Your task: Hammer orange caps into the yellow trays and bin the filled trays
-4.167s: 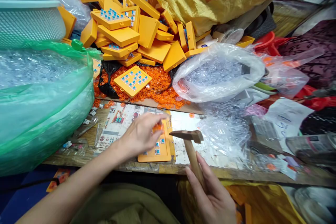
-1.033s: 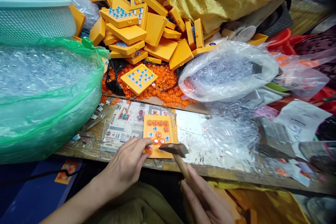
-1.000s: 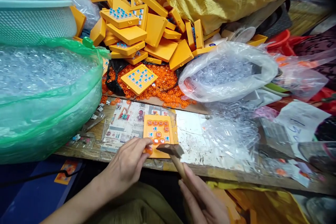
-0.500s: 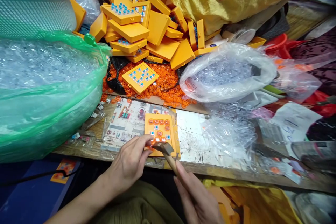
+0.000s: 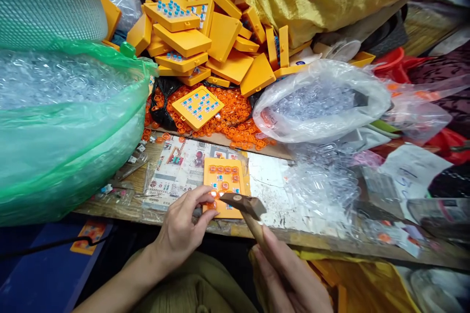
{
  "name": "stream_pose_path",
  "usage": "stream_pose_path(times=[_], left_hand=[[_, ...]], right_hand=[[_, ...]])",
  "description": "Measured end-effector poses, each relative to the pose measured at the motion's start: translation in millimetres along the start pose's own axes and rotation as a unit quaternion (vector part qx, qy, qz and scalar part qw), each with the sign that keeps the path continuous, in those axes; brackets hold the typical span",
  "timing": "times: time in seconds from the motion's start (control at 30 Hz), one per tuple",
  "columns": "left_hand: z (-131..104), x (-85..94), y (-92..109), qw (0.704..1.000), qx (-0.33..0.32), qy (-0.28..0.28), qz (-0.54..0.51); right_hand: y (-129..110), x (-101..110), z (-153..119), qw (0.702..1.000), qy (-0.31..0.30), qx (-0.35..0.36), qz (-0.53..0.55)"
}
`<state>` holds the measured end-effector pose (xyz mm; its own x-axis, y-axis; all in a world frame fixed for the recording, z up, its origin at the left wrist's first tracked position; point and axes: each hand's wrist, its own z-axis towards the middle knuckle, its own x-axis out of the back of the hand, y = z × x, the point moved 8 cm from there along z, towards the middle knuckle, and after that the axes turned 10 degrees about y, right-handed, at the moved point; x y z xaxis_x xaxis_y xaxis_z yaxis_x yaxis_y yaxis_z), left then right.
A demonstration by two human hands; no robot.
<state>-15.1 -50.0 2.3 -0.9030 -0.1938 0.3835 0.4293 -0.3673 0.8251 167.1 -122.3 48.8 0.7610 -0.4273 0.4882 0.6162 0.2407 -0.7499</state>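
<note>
A yellow-orange panel [image 5: 235,211] lies flat on the bench, with orange ring-shaped caps [image 5: 225,185] on some of its spots and bare blue-and-white switch-like pieces on others. At the panel's lower left, my left hand [image 5: 186,221] has thumb and index finger closed round an orange cap [image 5: 211,204], partly hidden between them. My right hand [image 5: 288,269] grips the wooden handle of a hammer [image 5: 244,203]. The hammer's head hovers over the panel's lower right, just right of my left fingertips, and covers some of the pieces.
Loose orange caps [image 5: 238,132] lie behind the panel, below a heap of yellow cases [image 5: 223,34]. A green bag [image 5: 91,151] of clear parts bulges at left; a white bag [image 5: 312,127] stands at right. Clear pieces [image 5: 319,181] spread across the bench's right side.
My right hand and the hammer have moved right, and the hammer's head has turned more sideways. My left thumb and index finger have parted slightly round the cap. The view has shifted a little.
</note>
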Motion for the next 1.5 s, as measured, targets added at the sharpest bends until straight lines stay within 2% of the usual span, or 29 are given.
stream_pose_path(times=[0.17, 0.23, 0.37, 0.5, 0.57, 0.63, 0.7, 0.77, 0.8, 0.87, 0.9, 1.0, 1.1, 1.17, 1.27, 1.33, 1.43, 1.5], left_hand=[[0.4, -2.6, 2.4, 1.0, -0.016, -0.008, 0.005], [2.1, -2.3, 1.1, 1.0, -0.003, -0.001, 0.0], [5.9, -2.1, -6.1, 0.998, 0.058, 0.009, -0.015], [6.4, -4.4, -17.6, 0.987, 0.153, -0.002, -0.043], [5.2, -5.3, -21.3, 0.98, 0.191, -0.008, -0.056], [3.7, -5.3, -23.0, 0.974, 0.217, -0.009, -0.065], [2.1, -4.9, -23.2, 0.969, 0.236, -0.011, -0.076], [1.1, -4.0, -24.2, 0.962, 0.257, -0.01, -0.091], [1.0, -3.0, -25.9, 0.956, 0.275, -0.006, -0.102], [2.0, 0.8, -31.6, 0.939, 0.319, 0.021, -0.126], [3.7, 3.2, -34.4, 0.93, 0.338, 0.041, -0.14], [12.3, 6.1, -37.6, 0.902, 0.383, 0.075, -0.185], [18.7, -0.4, -33.6, 0.866, 0.44, 0.047, -0.231], [21.0, -3.0, -29.5, 0.844, 0.475, 0.041, -0.248], [21.3, -10.0, -25.2, 0.805, 0.521, 0.055, -0.28], [20.3, -28.1, -18.5, 0.771, 0.542, 0.009, -0.336], [19.4, -52.8, -8.6, 0.74, 0.538, -0.06, -0.4], [18.2, -57.1, -11.2, 0.733, 0.542, -0.049, -0.408]], right_hand=[[4.7, -14.3, -3.7, 0.995, -0.103, 0.017, 0.008], [4.3, -13.9, -4.2, 0.994, -0.104, 0.021, 0.002], [3.3, -5.5, -5.0, 0.998, -0.056, 0.034, -0.021], [9.3, -17.2, -14.1, 0.986, -0.148, 0.066, -0.038], [15.2, -19.0, -17.0, 0.983, -0.17, 0.057, -0.032], [24.6, -14.6, -14.9, 0.989, -0.146, 0.009, -0.015], [41.9, -5.2, -7.8, 0.993, -0.079, -0.087, -0.004], [65.7, 3.9, 0.2, 0.978, 0.007, -0.209, 0.011], [77.7, 3.4, 3.9, 0.963, 0.03, -0.268, 0.028], [95.5, -9.1, 15.1, 0.937, 0.02, -0.341, 0.071], [100.3, -18.5, 23.0, 0.934, -0.007, -0.349, 0.082], [102.7, -36.9, 47.8, 0.953, -0.054, -0.292, 0.054], [95.8, -41.2, 59.1, 0.973, -0.034, -0.226, 0.012], [85.8, -46.6, 58.4, 0.984, -0.051, -0.167, -0.04], [69.4, -59.6, 51.3, 0.98, -0.108, -0.054, -0.156], [59.9, -63.9, 49.6, 0.97, -0.116, 0.018, -0.213], [49.7, -53.0, 61.0, 0.962, -0.068, 0.107, -0.242], [53.1, -29.7, 79.0, 0.961, -0.012, 0.122, -0.248]])
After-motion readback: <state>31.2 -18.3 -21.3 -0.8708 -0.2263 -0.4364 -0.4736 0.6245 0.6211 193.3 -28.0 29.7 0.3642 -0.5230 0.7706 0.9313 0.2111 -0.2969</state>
